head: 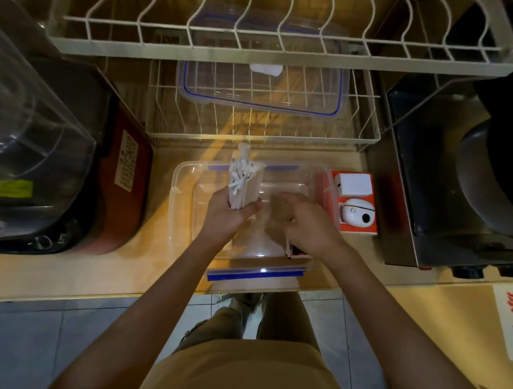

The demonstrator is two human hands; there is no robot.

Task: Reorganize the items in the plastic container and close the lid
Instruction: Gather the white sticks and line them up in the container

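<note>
Head view: left hand [231, 210] grips a paper-wrapped bundle [243, 183]; right hand [305, 224] blurred, grip unclear, over the container [182, 206].

- The pale wooden counter [84, 275] in front of me carries everything.
- The clear plastic container [181, 218] sits at its front edge.
- An orange box [355, 227] stands just beside the container's right.
- A wire rack [361, 135] stands behind.
- A red-and-black appliance [115, 212] sits left.

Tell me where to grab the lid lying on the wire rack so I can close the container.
Take the lid by its near long edge, reaching under the upper rack from the front. It lies flat on the lower wire rack, and that blue-sealed edge faces you unobstructed. The left hand holds straws; use the right hand.
</note>
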